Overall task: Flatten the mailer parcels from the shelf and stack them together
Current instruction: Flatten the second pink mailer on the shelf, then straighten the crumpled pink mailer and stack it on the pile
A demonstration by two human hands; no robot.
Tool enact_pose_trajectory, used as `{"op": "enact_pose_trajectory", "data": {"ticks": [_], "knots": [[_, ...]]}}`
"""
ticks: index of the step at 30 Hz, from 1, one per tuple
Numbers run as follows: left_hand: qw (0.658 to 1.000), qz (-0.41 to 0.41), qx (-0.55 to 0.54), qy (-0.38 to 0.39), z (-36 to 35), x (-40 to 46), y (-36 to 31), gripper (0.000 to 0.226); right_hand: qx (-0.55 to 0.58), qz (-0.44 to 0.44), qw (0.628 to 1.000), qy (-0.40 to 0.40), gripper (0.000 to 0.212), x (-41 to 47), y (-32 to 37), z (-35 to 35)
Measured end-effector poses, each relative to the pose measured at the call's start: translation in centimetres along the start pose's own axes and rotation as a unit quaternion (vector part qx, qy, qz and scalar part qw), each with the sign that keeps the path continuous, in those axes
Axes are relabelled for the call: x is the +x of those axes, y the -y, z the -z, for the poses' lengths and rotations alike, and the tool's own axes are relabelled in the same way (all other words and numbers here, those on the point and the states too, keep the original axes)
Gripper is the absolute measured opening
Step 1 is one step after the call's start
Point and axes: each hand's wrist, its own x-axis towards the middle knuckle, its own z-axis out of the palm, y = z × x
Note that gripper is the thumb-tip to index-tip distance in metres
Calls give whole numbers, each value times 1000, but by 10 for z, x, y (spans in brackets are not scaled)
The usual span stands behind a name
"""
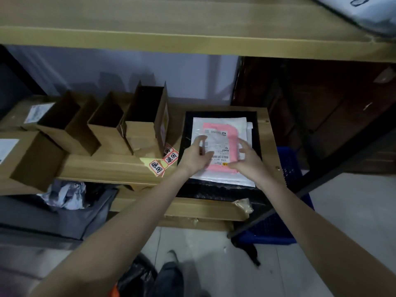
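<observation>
A pink mailer (232, 138) with a white shipping label lies flat on top of a stack of white mailers (222, 175), which rests on a black mailer (220, 190) at the right end of the wooden shelf (107, 168). My left hand (196, 156) rests on the pink mailer's left side, fingers spread over the label. My right hand (248, 159) is at its right front corner, fingers apart and touching its edge. Neither hand visibly grips anything.
Several open brown cardboard boxes (147, 118) stand in a row to the left on the shelf. Red-and-white stickers (165, 160) lie by the stack. A blue crate (287, 189) stands right and below. Crumpled grey bags (66, 195) fill the lower shelf. A board (192, 39) spans overhead.
</observation>
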Motion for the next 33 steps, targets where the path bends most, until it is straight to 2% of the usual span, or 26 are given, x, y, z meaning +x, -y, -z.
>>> {"op": "enact_pose_trajectory", "data": {"ticks": [2, 4, 8, 13, 17, 20, 33], "knots": [[989, -55, 136, 31, -4, 9, 9, 56, -70, 15, 997, 0, 80, 7, -7, -10], [962, -96, 250, 44, -5, 14, 17, 59, -143, 25, 989, 8, 72, 14, -16, -16], [922, -84, 364, 97, 0, 16, 23, 57, -282, 18, 959, 30, 66, 20, -20, -14], [911, -71, 385, 129, 5, 16, 18, 60, -302, 22, 951, 66, 69, 17, -8, 0], [914, -120, 381, 75, 19, 4, 7, 64, -291, 74, 953, 46, 75, 5, -1, 13], [901, -161, 400, 42, 40, -11, -8, 67, -305, 111, 945, 28, 75, -6, 8, 23], [869, -291, 393, -77, 129, -129, -92, 81, -306, 317, 896, -56, 58, -111, 113, 56]]}}
